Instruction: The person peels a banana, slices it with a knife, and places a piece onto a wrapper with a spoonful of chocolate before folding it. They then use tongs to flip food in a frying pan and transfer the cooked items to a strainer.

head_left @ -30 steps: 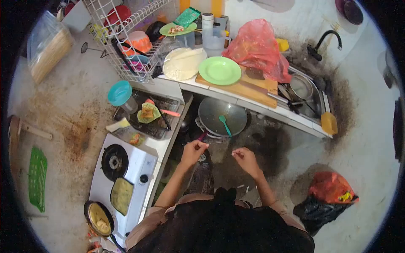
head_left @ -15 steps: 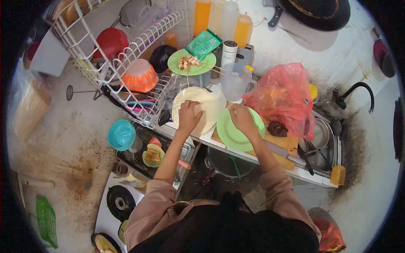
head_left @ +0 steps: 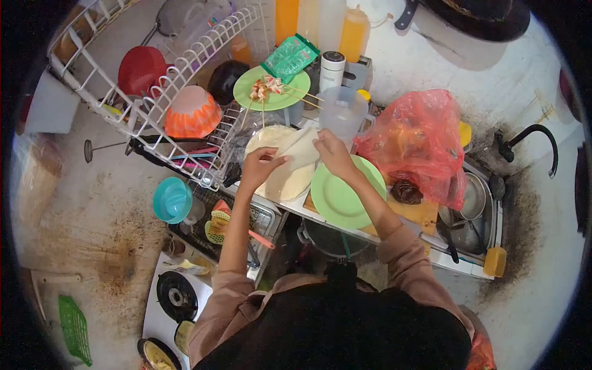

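Note:
Pale, thin round wrappers (head_left: 288, 184) lie stacked on the counter in front of me. One wrapper sheet (head_left: 301, 149) is lifted and partly folded over at the top. Its upper right edge is pinched by my right hand (head_left: 335, 154). My left hand (head_left: 260, 171) is at the left of the stack, thumb and fingertips closed on the sheet's lower edge. An empty light green plate (head_left: 346, 196) sits just below my right forearm. Behind the stack, another green plate (head_left: 242, 94) bears several skewers (head_left: 265, 90) with pinkish pieces and a green packet (head_left: 291, 57).
A red plastic bag (head_left: 413, 145) and a knife lie at the right, before the sink (head_left: 484, 231). Beside the back plate stand a clear jug (head_left: 341, 111) and a white flask (head_left: 332, 74). A white dish rack (head_left: 213, 46) is at the left, above a stove (head_left: 176, 296).
The top wrapper sheet has been raised off the stack, its edge now in my right hand, which moved left and up from over the plate. My left hand shifted slightly left.

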Motion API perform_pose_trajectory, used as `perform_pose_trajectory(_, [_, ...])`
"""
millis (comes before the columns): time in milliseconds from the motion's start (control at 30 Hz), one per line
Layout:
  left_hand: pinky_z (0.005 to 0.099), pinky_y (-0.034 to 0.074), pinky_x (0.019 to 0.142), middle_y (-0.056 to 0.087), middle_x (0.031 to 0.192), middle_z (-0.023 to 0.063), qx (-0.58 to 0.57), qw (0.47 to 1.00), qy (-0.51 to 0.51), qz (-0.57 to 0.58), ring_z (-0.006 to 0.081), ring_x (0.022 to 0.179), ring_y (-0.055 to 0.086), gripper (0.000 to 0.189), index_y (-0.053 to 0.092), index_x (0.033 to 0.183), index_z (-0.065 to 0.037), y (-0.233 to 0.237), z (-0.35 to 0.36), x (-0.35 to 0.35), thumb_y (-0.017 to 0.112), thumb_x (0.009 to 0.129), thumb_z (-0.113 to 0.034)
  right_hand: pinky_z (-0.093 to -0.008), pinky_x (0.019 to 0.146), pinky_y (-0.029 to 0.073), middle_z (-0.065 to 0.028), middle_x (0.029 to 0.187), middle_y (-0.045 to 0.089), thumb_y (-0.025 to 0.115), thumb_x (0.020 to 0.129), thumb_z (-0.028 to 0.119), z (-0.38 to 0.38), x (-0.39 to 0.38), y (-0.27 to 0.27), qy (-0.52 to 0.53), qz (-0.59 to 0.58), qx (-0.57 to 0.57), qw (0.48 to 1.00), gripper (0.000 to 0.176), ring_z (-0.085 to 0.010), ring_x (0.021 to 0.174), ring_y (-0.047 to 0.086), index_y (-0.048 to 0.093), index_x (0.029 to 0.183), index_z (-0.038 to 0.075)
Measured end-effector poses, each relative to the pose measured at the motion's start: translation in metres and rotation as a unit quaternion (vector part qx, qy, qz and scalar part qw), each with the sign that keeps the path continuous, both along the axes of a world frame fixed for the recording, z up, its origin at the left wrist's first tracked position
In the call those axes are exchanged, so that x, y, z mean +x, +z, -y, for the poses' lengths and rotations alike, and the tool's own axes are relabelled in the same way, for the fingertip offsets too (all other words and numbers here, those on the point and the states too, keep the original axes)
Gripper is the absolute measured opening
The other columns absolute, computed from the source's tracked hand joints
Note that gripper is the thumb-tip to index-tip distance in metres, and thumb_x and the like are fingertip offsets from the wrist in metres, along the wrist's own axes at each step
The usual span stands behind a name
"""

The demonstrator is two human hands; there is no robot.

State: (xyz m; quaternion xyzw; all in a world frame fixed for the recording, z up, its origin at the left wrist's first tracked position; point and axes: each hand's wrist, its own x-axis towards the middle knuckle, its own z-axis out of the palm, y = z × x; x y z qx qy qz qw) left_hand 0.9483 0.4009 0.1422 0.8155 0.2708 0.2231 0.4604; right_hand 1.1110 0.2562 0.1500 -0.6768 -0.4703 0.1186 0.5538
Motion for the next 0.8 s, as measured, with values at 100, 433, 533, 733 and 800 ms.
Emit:
perform_pose_trajectory(100, [0.0261, 0.046, 0.072, 0.06, 0.096, 0.0102, -0.102, 0.986, 0.017, 0.13, 0.0127, 0.083, 0.057, 0.043, 0.061, 0.094, 0.003, 0.009, 0.039, 0.006, 0.075, 0.069, -0.029, -0.027, 0.06, 0.038, -0.0038, 0.068, 0.045, 0.049, 0.084, 0.013, 0.024, -0.008, 0.035, 0.121, -0.051, 0.028, 0.991, 0.014, -0.0106, 0.066, 0.044, 0.047, 0.082, 0.0])
perform_pose_trajectory(433, [0.0213, 0.045, 0.062, 0.063, 0.082, 0.003, -0.208, 0.968, -0.083, 0.115, 0.0072, 0.069, 0.056, 0.021, 0.062, 0.098, 0.003, 0.074, 0.115, 0.011, 0.058, 0.084, -0.013, -0.0238, 0.058, 0.04, 0.0031, 0.067, 0.048, 0.051, 0.084, 0.013, 0.128, 0.023, 0.097, 0.028, -0.075, -0.038, 0.996, 0.011, -0.0051, 0.064, 0.046, 0.052, 0.081, 0.002])
perform_pose_trajectory(533, [0.024, 0.046, 0.056, 0.064, 0.072, 0.0042, -0.201, 0.975, -0.096, -0.012, 0.0097, 0.061, 0.058, 0.023, 0.064, 0.092, 0.003, 0.071, 0.116, 0.024, 0.057, 0.084, -0.017, -0.0243, 0.055, 0.042, -0.0002, 0.069, 0.055, 0.056, 0.084, 0.016, 0.134, 0.045, 0.074, 0.043, -0.157, -0.048, 0.986, 0.015, -0.0055, 0.063, 0.05, 0.056, 0.08, 0.002])
perform_pose_trajectory(733, [0.0308, 0.045, 0.053, 0.06, 0.059, 0.0135, 0.009, 0.989, -0.084, -0.119, 0.0198, 0.052, 0.059, 0.032, 0.064, 0.076, 0.003, -0.008, 0.097, 0.052, 0.062, 0.079, -0.029, -0.0306, 0.058, 0.045, -0.011, 0.069, 0.06, 0.061, 0.08, 0.015, 0.128, 0.08, -0.022, -0.049, 0.011, -0.15, 0.987, 0.016, -0.0177, 0.063, 0.058, 0.058, 0.083, -0.001])
perform_pose_trajectory(800, [0.0328, 0.046, 0.055, 0.059, 0.058, 0.016, 0.044, 0.985, -0.07, -0.153, 0.0252, 0.054, 0.06, 0.03, 0.064, 0.069, 0.002, -0.01, 0.095, 0.055, 0.064, 0.076, -0.027, -0.0378, 0.062, 0.047, -0.0177, 0.071, 0.06, 0.061, 0.078, 0.014, 0.125, 0.079, -0.033, -0.075, 0.071, -0.164, 0.981, 0.018, -0.0325, 0.066, 0.06, 0.057, 0.086, -0.001])
